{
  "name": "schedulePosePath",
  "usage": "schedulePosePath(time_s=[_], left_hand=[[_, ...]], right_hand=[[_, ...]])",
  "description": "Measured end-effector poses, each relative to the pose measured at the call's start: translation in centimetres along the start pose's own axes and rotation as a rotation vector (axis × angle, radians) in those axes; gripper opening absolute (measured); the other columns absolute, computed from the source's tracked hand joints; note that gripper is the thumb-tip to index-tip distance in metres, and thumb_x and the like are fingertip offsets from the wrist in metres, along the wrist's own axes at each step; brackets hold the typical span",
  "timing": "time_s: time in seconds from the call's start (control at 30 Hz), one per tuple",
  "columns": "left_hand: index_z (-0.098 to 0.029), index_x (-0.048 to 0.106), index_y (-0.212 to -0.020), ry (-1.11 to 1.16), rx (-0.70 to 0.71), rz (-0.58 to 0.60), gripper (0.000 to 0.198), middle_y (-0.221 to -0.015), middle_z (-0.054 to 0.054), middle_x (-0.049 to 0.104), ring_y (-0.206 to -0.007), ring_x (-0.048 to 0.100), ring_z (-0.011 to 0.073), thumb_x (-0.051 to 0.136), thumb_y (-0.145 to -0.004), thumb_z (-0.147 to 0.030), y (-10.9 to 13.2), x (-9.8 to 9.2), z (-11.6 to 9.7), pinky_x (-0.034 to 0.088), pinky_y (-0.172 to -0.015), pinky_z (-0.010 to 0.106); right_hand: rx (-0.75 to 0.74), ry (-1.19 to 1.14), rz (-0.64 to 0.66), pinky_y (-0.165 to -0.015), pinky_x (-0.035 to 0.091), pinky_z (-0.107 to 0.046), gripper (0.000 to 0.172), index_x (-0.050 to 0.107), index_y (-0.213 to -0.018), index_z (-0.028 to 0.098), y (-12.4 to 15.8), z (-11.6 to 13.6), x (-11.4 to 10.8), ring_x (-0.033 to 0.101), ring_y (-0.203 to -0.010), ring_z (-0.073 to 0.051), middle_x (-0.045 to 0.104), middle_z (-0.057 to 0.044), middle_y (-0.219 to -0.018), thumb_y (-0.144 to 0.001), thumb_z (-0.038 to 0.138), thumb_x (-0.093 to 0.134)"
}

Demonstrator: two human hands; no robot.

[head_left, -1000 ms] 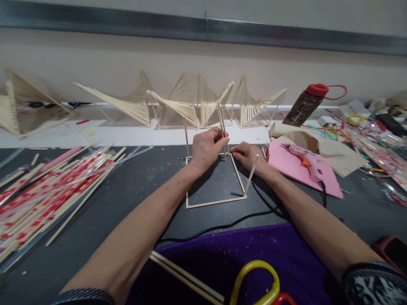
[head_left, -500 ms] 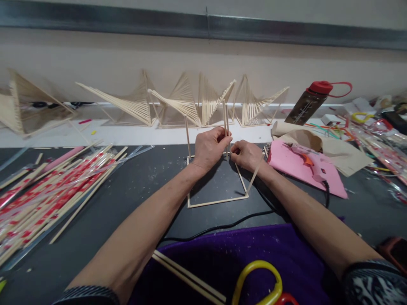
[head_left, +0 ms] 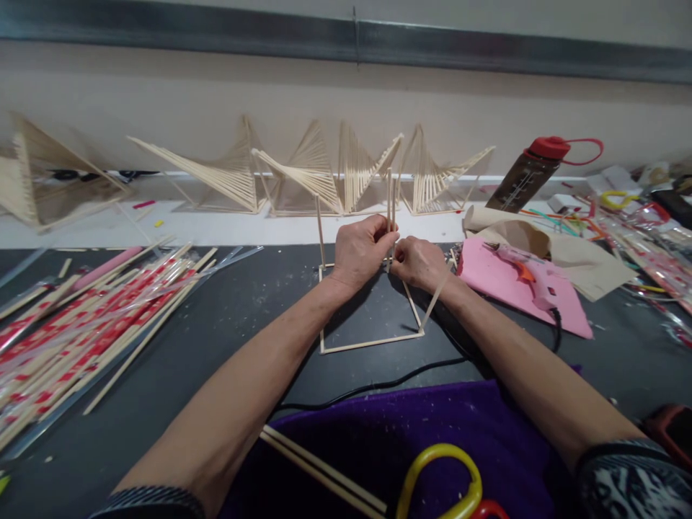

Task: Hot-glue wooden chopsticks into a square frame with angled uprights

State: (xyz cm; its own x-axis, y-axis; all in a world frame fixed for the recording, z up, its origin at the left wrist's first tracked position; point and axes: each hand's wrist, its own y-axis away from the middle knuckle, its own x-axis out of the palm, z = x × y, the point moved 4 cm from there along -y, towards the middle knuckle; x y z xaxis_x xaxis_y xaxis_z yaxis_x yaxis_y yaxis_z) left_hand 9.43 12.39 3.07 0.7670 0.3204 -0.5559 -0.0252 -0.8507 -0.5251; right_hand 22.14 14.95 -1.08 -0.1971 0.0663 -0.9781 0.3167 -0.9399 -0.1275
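Observation:
Two thin wooden sticks (head_left: 389, 193) stand upright, close together, at the far right corner of a square stick frame (head_left: 373, 344) lying on the dark table. My left hand (head_left: 354, 254) is closed, thumb and fingers pinching the upright sticks above the corner. Low down beside them, my right hand (head_left: 424, 261) is closed with its fingertips at the sticks' foot; what exactly it pinches is hidden. Another upright stick (head_left: 320, 231) rises from the far left corner. A slanting stick (head_left: 435, 301) rises from the near right corner, by my right wrist.
Several twisted stick models (head_left: 303, 173) line the wall. Bagged sticks (head_left: 108, 331) lie left. On the right are a glue gun (head_left: 522, 270) on pink foam (head_left: 486, 288) and a bottle (head_left: 523, 176). Yellow-handled scissors (head_left: 476, 479) and loose sticks rest on purple cloth (head_left: 432, 411); a black cord (head_left: 378, 389) crosses behind.
The upright sticks' tops have shifted slightly right and the sticks stand straighter. Both hands keep nearly the same place and grip.

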Motion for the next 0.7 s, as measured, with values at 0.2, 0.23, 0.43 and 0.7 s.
schedulePosePath(time_s=[0.2,0.23,0.43,0.7], left_hand=[[-0.019,0.069,-0.077,0.007,-0.003,0.005,0.012,-0.075,0.0,0.071,-0.065,0.06,0.0127,0.06,-0.076,-0.027,-0.06,0.03,0.02,0.042,-0.064,0.026],[-0.019,0.069,-0.077,0.012,-0.006,0.006,0.012,-0.075,0.001,0.071,-0.065,0.06,0.0129,0.06,-0.076,-0.027,-0.07,0.04,0.06,0.043,-0.064,0.026],[-0.019,0.069,-0.075,0.011,-0.015,0.01,0.012,-0.074,0.001,0.07,-0.065,0.06,0.0135,0.06,-0.076,-0.027,-0.16,0.08,0.02,0.042,-0.064,0.027],[-0.018,0.069,-0.074,-0.03,-0.013,0.018,0.012,-0.069,0.0,0.068,-0.063,0.057,0.0134,0.061,-0.076,-0.027,-0.28,0.1,-0.11,0.041,-0.062,0.027]], right_hand=[[0.003,-0.019,-0.002,-0.059,0.04,-0.026,0.017,0.069,-0.083,0.02,0.07,0.08,-0.13,0.064,-0.077,-0.021,0.071,-0.008,-0.087,-0.076,0.029,0.056],[-0.001,-0.021,-0.004,-0.059,0.04,-0.027,0.017,0.069,-0.083,0.02,0.08,0.08,-0.15,0.064,-0.077,-0.021,0.071,-0.008,-0.088,-0.076,0.028,0.056],[-0.015,-0.022,-0.026,-0.059,0.039,-0.027,0.017,0.069,-0.083,0.02,0.12,0.05,-0.17,0.064,-0.076,-0.021,0.071,-0.007,-0.086,-0.075,0.027,0.056],[-0.019,-0.007,-0.034,-0.06,0.039,-0.026,0.019,0.069,-0.085,0.021,0.02,-0.09,0.01,0.064,-0.077,-0.021,0.071,-0.007,-0.085,-0.076,0.03,0.056]])
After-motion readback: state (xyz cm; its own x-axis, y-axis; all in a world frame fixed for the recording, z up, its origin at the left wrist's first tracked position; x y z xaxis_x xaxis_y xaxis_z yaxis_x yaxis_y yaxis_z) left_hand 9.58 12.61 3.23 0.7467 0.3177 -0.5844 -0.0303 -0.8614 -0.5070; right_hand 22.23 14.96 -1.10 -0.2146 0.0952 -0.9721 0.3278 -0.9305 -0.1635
